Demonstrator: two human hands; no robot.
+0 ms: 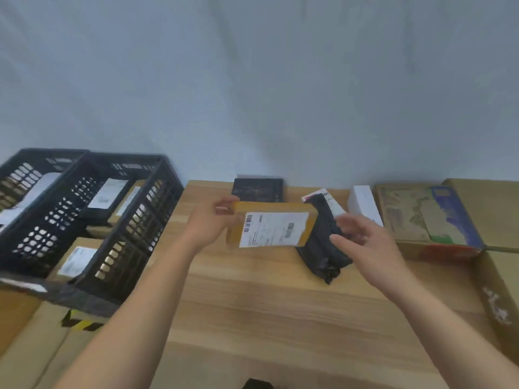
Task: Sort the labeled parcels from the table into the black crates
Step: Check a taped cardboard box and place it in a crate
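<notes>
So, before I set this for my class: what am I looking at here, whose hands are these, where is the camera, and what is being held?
There is no machine here. A person works with bare hands, and the single picture comes from a camera worn on their head, looking down. The left hand grips one end of a brown parcel with a white label. The right hand is open by a black bag parcel on the wooden table; I cannot tell whether it touches the bag. The black crates on the left hold labelled parcels.

wooden table (252, 318) bears a black box (257, 189), black bag parcel (323, 248), white box (363, 203).
</notes>
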